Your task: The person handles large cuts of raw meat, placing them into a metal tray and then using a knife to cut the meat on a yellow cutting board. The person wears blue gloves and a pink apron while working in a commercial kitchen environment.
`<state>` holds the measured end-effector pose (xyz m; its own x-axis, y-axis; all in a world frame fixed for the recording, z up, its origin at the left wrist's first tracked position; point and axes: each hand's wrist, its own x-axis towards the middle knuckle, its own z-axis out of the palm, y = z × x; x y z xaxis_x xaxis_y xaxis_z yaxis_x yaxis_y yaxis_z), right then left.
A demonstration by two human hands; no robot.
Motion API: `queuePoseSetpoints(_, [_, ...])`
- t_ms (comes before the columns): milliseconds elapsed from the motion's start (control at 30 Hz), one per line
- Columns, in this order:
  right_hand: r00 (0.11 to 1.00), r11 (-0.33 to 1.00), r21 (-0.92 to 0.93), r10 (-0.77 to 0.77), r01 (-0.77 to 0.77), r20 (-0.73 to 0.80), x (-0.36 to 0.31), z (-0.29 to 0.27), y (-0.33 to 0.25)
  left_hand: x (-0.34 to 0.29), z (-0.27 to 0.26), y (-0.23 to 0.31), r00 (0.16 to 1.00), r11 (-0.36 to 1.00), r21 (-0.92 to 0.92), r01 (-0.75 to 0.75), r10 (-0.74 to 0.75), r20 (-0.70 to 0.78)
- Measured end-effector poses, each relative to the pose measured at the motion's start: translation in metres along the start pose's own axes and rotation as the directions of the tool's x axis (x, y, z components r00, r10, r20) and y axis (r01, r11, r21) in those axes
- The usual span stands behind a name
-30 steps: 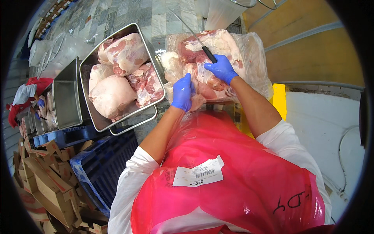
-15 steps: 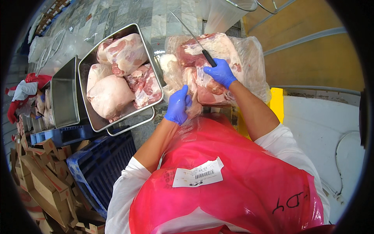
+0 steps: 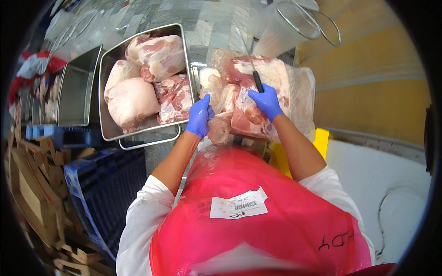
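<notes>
A large slab of raw meat, pink with pale fat, lies in an opened clear plastic bag in front of me. My right hand, in a blue glove, is closed round the black handle of a knife. Its long blade points away from me over the meat. My left hand, also gloved in blue, is closed in a fist at the near left side of the meat. Crumpled clear plastic runs from its fingers toward the slab.
On the left stands a metal tub with several large meat pieces and a wire handle. An open metal tub, blue pallets and broken cardboard lie beyond. At the far right is a clear plastic-lined bin with a metal hoop.
My left hand has moved left, away from the meat, drawing the plastic with it. My right hand still holds the knife, whose blade now points more straight ahead. The view has shifted slightly.
</notes>
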<state>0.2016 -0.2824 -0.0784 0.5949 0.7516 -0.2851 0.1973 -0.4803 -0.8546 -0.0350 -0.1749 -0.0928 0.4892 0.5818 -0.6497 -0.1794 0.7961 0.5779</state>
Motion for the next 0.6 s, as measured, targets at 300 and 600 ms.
queuePoseSetpoints(300, [0.984,0.908,-0.384,-0.132,0.167,0.116,-0.105,-0.085,-0.084,0.009,-0.025,0.004,0.887,0.798,0.395,-0.455,0.447,0.118])
queuePoseSetpoints(600, [0.883,0.312,-0.827,-0.124,0.467,0.452,-0.122,-0.13,-0.222,0.04,-0.061,-0.049,0.775,0.075,0.829,-0.554,0.41,0.481])
